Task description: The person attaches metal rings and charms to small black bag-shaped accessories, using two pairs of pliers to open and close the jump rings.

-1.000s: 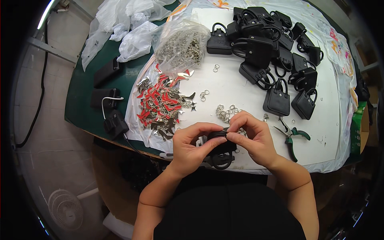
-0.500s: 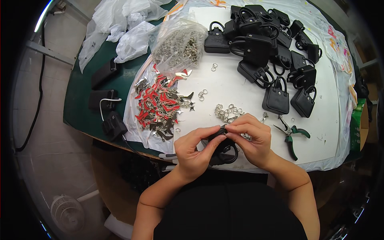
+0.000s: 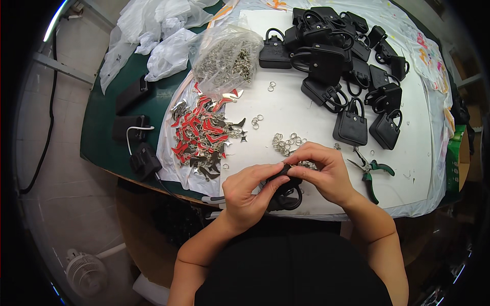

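Note:
A small black handbag (image 3: pixel 284 200) with a looped handle is between my hands at the table's near edge. Its top edge is pinched by the fingers and thumb of my left hand (image 3: pixel 250 189). My right hand (image 3: pixel 326 171) has its thumb and fingers closed at the same edge; any small part between those fingertips is hidden. Just beyond my fingers lie loose metal rings (image 3: pixel 288 143) in a small heap, partly covered by my right hand. To the right rest green-handled pliers (image 3: pixel 371 171), jaws apart.
Many more black mini handbags (image 3: pixel 351 125) are piled at the back right. Red and dark shoe-shaped charms (image 3: pixel 204 132) lie in a heap at left, below a clear bag of metal clasps (image 3: pixel 224 64). Black power banks (image 3: pixel 131 127) with a cable sit on the green table.
My right hand has shifted slightly right, its fingers lifting a little from the left fingertips. My left hand still pinches the handbag in nearly the same place.

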A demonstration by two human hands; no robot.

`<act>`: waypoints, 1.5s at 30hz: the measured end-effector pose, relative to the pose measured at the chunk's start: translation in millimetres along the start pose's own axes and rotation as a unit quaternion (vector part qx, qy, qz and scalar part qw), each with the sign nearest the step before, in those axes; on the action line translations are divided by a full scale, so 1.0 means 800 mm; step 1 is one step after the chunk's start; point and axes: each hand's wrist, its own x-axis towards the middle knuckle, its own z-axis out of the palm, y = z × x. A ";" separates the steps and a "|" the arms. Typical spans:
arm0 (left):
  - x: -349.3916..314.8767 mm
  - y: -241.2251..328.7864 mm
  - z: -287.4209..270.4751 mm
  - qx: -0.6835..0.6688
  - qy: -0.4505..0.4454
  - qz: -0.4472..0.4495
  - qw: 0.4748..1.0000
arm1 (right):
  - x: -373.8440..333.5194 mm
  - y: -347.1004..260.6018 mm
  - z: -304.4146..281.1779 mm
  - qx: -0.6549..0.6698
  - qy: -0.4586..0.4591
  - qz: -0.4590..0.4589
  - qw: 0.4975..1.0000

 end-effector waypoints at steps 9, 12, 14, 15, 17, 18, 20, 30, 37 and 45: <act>-0.002 -0.012 -0.004 -0.106 -0.009 -0.071 0.992 | -0.018 -0.007 0.009 0.048 0.008 -0.010 0.999; 0.000 -0.002 -0.004 -0.015 -0.017 -0.023 0.999 | -0.026 -0.021 0.015 -0.143 0.056 -0.114 0.982; 0.002 0.005 -0.001 0.014 -0.006 0.035 0.999 | -0.026 -0.023 0.016 -0.146 0.062 -0.101 0.982; 0.002 0.008 0.001 0.029 -0.001 0.064 0.998 | -0.024 -0.024 0.015 -0.152 0.058 -0.102 0.981; -0.002 0.007 0.004 0.052 0.004 0.104 0.993 | -0.022 -0.029 0.013 -0.183 0.051 -0.110 0.976; -0.003 0.006 0.005 0.065 0.007 0.123 0.990 | -0.022 -0.033 0.013 -0.208 0.048 -0.116 0.970; -0.001 0.003 0.006 0.074 0.005 0.131 0.989 | -0.022 -0.034 0.014 -0.263 0.045 -0.126 0.955; -0.005 -0.001 0.003 -0.003 -0.001 0.036 0.999 | -0.019 0.016 0.002 -0.288 0.075 -0.309 0.904; -0.002 -0.003 0.005 0.082 0.013 0.158 0.984 | -0.031 -0.015 0.012 -0.263 0.081 -0.231 0.933; -0.004 -0.007 0.007 0.094 0.001 0.177 0.980 | -0.024 -0.017 0.019 -0.342 0.072 -0.236 0.907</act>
